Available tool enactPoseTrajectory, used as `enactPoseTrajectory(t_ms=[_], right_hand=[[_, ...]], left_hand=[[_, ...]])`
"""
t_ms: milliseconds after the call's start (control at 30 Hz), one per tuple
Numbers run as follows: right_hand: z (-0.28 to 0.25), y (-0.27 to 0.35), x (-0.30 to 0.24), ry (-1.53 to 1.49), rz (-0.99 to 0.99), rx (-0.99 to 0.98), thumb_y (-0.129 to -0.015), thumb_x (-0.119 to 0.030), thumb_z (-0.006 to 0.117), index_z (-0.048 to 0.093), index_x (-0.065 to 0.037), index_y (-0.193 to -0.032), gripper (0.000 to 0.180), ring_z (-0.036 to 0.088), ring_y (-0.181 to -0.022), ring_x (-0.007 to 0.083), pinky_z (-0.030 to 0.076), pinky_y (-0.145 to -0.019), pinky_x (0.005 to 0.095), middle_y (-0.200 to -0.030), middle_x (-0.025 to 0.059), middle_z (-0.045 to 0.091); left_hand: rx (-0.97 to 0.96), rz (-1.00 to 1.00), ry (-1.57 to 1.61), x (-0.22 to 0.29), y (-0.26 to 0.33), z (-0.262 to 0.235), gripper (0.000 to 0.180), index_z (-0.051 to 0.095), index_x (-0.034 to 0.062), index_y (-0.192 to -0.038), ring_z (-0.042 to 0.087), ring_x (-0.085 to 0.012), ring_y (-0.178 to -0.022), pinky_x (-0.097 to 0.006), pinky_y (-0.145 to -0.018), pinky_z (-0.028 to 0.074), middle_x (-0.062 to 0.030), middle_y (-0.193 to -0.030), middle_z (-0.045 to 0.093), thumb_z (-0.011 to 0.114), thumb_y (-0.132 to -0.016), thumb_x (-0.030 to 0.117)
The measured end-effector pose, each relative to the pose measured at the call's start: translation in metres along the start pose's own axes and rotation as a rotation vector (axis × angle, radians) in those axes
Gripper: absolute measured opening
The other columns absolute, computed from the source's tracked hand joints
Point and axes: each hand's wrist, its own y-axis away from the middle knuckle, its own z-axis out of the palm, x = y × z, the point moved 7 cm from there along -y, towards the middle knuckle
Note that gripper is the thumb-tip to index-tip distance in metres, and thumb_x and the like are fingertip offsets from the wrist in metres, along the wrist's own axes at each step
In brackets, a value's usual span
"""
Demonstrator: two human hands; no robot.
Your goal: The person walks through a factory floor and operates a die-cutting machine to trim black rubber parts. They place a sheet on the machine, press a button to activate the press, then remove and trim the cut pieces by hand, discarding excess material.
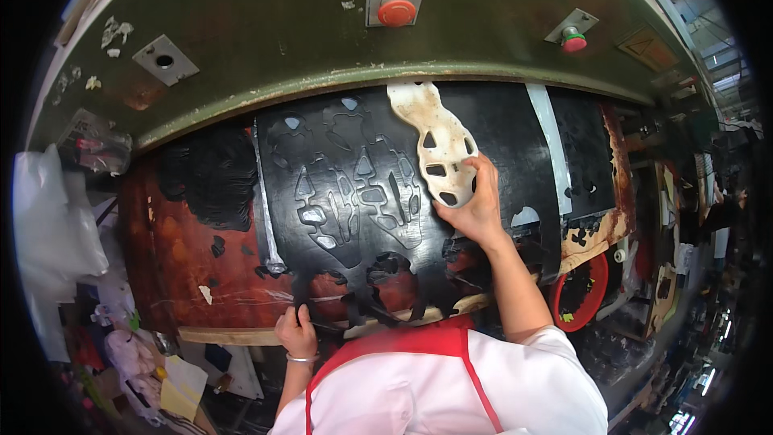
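Note:
My right hand (480,203) grips the near end of an off-white, sole-shaped cutting die (427,122) with several holes through it. The die rests on a black rubber sheet (507,133), its far end close under the green machine. Sole-shaped outlines with cut-outs (389,197) show in the sheet to the left of the die. At the near edge my left hand (297,335) pinches a strip of the sheet's ragged, cut-through border (354,294), where dark openings let the reddish board show.
Left on the reddish-brown board (173,262) lies a pile of black cut pieces (213,177). The green machine beam (290,24) spans the far side, with a red button (396,11) and another red-and-green button (573,40). A red bucket (602,282) stands at the right.

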Motion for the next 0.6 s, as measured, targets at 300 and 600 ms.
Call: enactPoseTrajectory(t_ms=[300,600], right_hand=[[0.007,-0.102,0.022,-0.151,0.094,0.002,-0.065,-0.025,0.084,0.028,0.004,-0.143,0.100,0.039,-0.129,0.0391,0.034,-0.107,0.0438,-0.140,0.0256,0.037],[-0.076,-0.207,0.058,0.130,0.224,0.520,-0.094,-0.044,0.052,-0.014,0.016,-0.141,0.100,0.001,-0.140,0.0527,0.008,-0.115,0.0508,-0.146,0.0438,-0.005]], left_hand=[[0.073,-0.007,-0.097,0.015,-0.091,0.016,0.030,0.054,0.0032,-0.071,0.053,-0.0414,-0.056,-0.048,-0.052,0.038,-0.0208,-0.059,0.052,0.057,-0.094,0.023],[0.134,-0.008,-0.158,0.030,-0.198,0.036,0.034,0.056,0.0032,-0.073,0.054,-0.0452,-0.059,-0.050,-0.053,0.039,-0.0240,-0.062,0.055,0.054,-0.096,0.028]])
